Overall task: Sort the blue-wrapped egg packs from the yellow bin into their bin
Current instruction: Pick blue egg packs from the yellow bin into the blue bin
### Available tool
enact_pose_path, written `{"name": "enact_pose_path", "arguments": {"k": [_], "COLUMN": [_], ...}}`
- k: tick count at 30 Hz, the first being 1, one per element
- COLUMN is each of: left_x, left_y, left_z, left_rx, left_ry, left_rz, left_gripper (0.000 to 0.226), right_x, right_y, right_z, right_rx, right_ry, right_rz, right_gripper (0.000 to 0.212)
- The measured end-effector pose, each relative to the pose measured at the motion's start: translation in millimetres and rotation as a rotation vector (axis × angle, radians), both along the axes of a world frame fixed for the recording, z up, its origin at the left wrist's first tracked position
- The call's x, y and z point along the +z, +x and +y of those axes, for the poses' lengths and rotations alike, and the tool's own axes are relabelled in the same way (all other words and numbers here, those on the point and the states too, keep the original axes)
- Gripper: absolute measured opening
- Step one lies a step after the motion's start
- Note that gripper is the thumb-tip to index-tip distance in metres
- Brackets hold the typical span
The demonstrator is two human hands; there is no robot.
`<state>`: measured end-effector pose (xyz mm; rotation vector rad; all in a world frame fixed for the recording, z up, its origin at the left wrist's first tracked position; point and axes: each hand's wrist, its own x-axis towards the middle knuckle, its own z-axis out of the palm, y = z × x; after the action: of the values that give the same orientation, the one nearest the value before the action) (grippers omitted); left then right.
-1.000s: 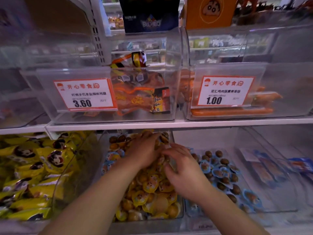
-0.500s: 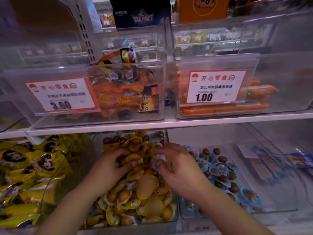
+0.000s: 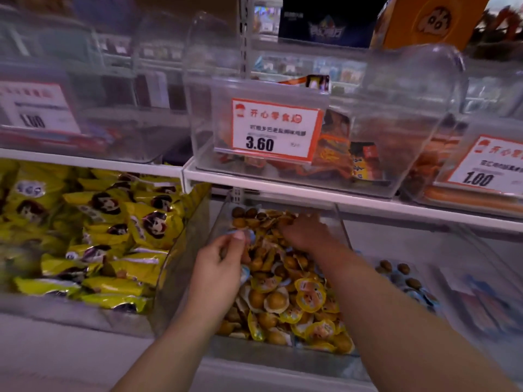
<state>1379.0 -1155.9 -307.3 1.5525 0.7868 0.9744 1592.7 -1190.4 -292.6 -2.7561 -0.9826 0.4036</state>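
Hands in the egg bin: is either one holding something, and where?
The left hand pinches blue-wrapped egg packs by their edges, between thumb and fingers. The right hand reaches into the yellow packs; whether it holds anything cannot be told.

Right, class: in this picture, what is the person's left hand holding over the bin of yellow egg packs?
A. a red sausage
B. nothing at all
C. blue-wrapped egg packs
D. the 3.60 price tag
C: the left hand has its fingers pinched on blue-wrapped egg packs above the yellow bin, while the right hand digs further back in the pile.
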Motion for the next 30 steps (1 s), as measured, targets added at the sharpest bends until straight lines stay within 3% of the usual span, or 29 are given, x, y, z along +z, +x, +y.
{"name": "enact_pose_path", "arguments": {"k": [4,8,13,20,26,30], "left_x": [3.6,8.1,9.1,13.9,19.9,17.5], "left_y": [-10.4,-20.4,-35.1,-51.6,-39.7,-34.2], "left_z": [-10.3,-13.5,-23.5,-15.7,-18.2,-22.7], "left_rx": [-0.075,-0.131,-0.184,-0.165,-0.098,-0.060], "left_ry": [-0.046,-0.092,-0.115,-0.126,-0.071,-0.012], "left_rz": [-0.009,-0.012,-0.020,-0.014,-0.019,0.040], "left_gripper": [0.029,0.030,0.029,0.028,0.019,0.008], "right_x": [-9.3,-1.2,-2.7,8.5,32.6,45.4], "right_y": [-1.2,11.1,11.5,1.7,-48.1,-77.6], "right_z": [3.5,6.3,13.8,-2.1,-22.1,-46.2], "right_rx": [-0.105,-0.153,-0.113,-0.204,-0.057,0.157], "right_ry": [0.047,0.093,0.025,0.435,0.705,0.622], "right_rz": [-0.046,0.136,0.184,0.548,0.655,0.528], "right_gripper": [0.082,0.088,0.087,0.049,0.027,0.036]}}
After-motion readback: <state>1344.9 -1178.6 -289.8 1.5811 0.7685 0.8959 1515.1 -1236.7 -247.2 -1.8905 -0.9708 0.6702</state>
